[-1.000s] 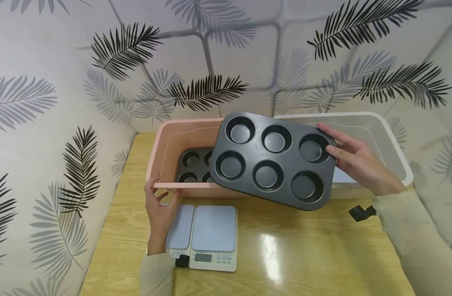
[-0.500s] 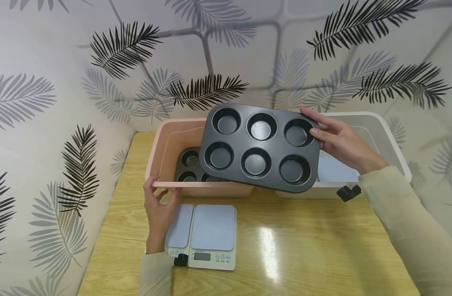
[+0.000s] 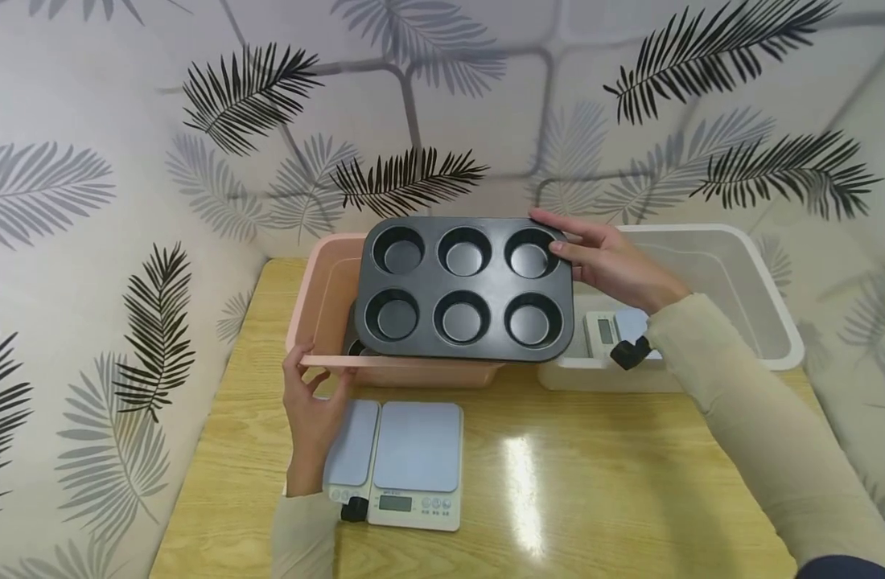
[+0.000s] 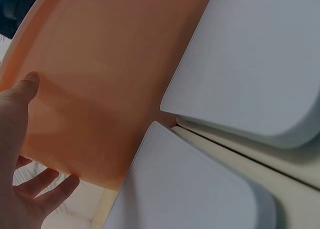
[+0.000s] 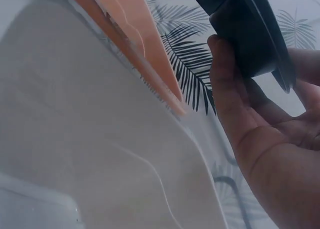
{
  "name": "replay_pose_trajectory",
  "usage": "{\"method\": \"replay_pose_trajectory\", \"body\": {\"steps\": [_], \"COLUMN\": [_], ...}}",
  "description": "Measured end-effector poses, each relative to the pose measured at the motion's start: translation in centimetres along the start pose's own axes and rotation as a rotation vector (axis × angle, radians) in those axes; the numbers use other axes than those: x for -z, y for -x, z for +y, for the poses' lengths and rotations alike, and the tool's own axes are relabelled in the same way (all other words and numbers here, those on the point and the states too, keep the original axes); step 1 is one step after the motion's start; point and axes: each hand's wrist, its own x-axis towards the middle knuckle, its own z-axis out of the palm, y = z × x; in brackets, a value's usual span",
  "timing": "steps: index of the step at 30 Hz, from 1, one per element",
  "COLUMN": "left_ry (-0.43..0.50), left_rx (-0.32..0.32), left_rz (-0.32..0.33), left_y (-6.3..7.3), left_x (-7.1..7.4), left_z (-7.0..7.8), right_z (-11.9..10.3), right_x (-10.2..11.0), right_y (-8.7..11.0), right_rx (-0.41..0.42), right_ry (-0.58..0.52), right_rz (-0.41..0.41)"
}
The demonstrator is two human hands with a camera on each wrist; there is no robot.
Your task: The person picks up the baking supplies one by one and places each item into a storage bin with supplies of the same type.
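Observation:
My right hand (image 3: 616, 261) pinches the right end of a dark six-cup muffin tin (image 3: 428, 277), thumb on top and fingers at its far edge and underneath. The tin hangs over the pink bin (image 3: 428, 375), cups up, and hides most of its inside. Beneath it, a bit of another dark muffin tin (image 3: 351, 331) shows inside the bin. My left hand (image 3: 315, 410) holds the bin at its front left rim; in the left wrist view the thumb presses the outer wall (image 4: 100, 79) while the fingers reach around its edge.
Two kitchen scales, the right scale (image 3: 417, 446) and the left scale (image 3: 354, 446), lie side by side before the pink bin. A white bin (image 3: 792, 354) stands to its right with a scale (image 3: 600, 334) inside. A leaf-patterned wall covering (image 3: 486, 96) rises close behind.
My right hand has carried the muffin tin leftward over the pink bin and levelled its tilt. The scale in the white bin has come into sight. My left hand stays at the rim.

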Motion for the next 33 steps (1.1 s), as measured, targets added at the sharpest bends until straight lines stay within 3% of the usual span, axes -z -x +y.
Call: {"method": "replay_pose_trajectory", "body": {"steps": [10,19,33], "left_ry": [0.010,0.011,-0.001], "left_rx": [-0.005,0.007,-0.002], "left_rz": [0.005,-0.003,0.012], "left_y": [0.0,0.0,0.1], "left_x": [-0.1,0.2,0.0], "left_z": [0.1,0.2,0.0], "right_z": [0.2,0.4,0.5], "right_x": [-1.9,-2.5,-3.9], "right_y": [-3.9,-6.2,-8.2], "right_rx": [-0.044,-0.082,-0.117], "right_ry": [-0.033,-0.037,0.129], "right_rz": [0.020,0.016,-0.047]}}
